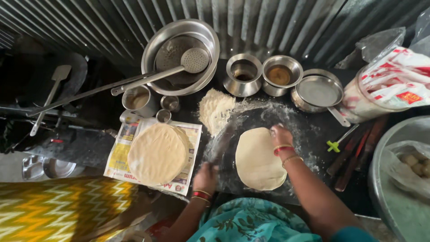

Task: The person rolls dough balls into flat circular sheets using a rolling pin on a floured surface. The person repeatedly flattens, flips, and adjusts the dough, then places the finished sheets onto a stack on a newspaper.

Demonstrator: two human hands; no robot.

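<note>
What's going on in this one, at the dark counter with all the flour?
A person is rolling flatbread. A rolling pin, blurred, lies across the far edge of a thin round of dough on a floured dark board, with the right hand and left hand at its two ends. Left of the board, a stack of rolled rounds sits on newspaper. A flour heap lies behind, by steel bowls.

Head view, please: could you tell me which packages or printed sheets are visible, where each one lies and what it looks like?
Newspaper sheet: flat on the counter, left of the rolling board, under the stack of flatbreads; white with yellow and red print.
Plastic packet: far right, by the lidded pot; crumpled, white with red panels.
Clear bag: in the metal basin at right; see-through, holding pale lumps.
</note>
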